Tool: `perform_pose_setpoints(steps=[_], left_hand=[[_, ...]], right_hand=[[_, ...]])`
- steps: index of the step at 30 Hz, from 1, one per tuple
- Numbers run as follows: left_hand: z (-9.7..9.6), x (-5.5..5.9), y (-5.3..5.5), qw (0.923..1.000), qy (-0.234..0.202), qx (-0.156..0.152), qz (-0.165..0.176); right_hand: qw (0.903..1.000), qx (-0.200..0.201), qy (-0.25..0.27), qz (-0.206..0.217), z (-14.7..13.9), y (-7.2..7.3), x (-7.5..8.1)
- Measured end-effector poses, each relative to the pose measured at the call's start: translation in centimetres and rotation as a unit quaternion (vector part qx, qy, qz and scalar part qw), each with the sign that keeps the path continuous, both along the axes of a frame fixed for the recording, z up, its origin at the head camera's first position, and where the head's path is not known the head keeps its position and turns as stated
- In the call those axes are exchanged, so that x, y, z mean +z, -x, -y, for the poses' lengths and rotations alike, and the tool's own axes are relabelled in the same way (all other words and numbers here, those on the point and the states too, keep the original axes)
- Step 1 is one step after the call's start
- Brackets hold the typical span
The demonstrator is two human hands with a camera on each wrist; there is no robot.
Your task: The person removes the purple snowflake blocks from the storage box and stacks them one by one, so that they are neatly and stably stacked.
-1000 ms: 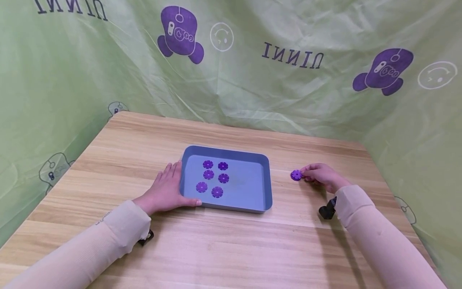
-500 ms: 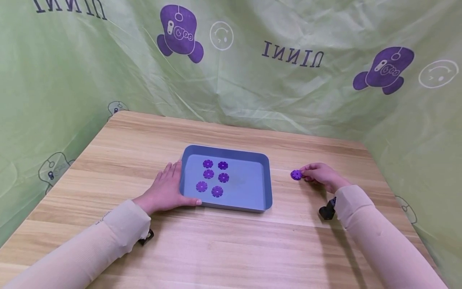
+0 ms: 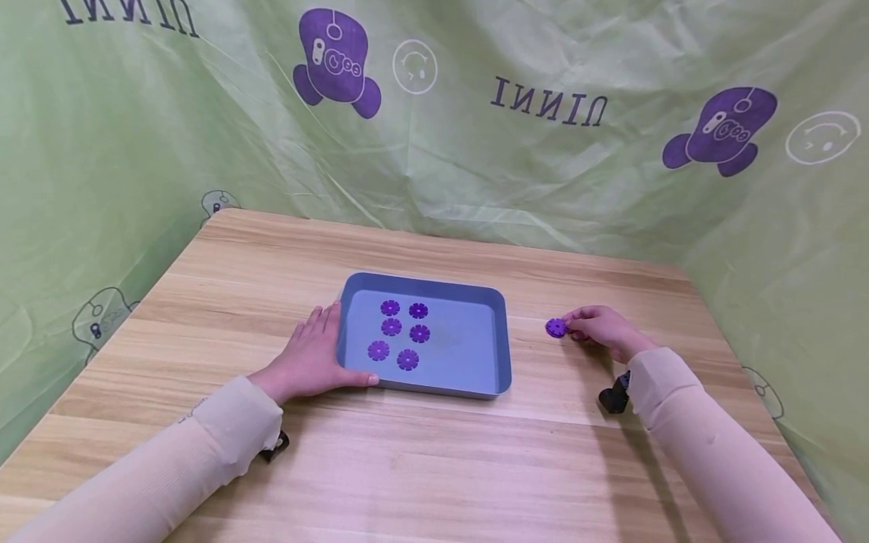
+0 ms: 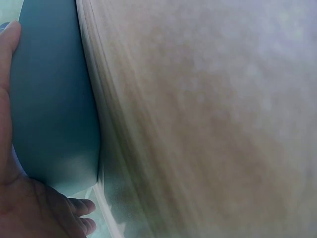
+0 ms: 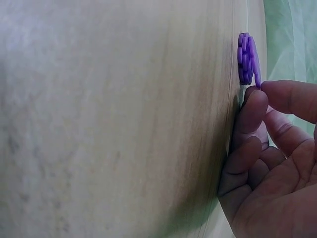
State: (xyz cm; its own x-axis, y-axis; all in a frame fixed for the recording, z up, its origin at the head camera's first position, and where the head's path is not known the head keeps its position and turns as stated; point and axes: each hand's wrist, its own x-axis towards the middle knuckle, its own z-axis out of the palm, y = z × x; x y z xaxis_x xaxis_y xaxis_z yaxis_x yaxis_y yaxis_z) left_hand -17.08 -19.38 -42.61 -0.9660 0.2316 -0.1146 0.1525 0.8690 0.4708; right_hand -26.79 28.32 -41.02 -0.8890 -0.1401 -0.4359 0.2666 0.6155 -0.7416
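Observation:
My left hand lies against the left end of the blue-grey tray, its fingers straight along the side and the thumb along the near rim. In the left wrist view the tray's wall shows beside the thumb. Inside the tray, several purple notched plastic discs lie flat in two columns on the left half. Right of the tray, my right hand pinches the edge of a purple notched disc between thumb and forefinger. That disc tilts up off a small stack of like discs on the table.
The wood-grain table has a green printed curtain behind it and at both sides. Black wrist mounts hang below both cuffs. The right half of the tray shows bare floor.
Both hands, the tray and the discs keep their places. Only a very slight shift of the whole head view shows.

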Motion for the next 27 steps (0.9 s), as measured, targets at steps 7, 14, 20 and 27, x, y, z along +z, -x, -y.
perform_pose_setpoints(steps=[7,14,20,27], left_hand=[[0.0,-0.03,0.0,1.0,-0.001,0.001,0.0],[-0.03,-0.02,0.02,1.0,-0.004,0.002,0.001],[-0.04,0.02,-0.02,1.0,-0.006,0.004,0.003],[-0.02,-0.06,0.0,1.0,-0.001,0.005,0.002]], right_hand=[[1.0,0.001,0.001,-0.001,-0.02,-0.1,-0.02],[1.0,0.002,0.005,-0.007,-0.04,-0.15,-0.08],[1.0,-0.001,0.006,-0.002,-0.1,-0.04,0.05],[0.9998,-0.009,0.008,-0.013,0.76,0.53,0.82]])
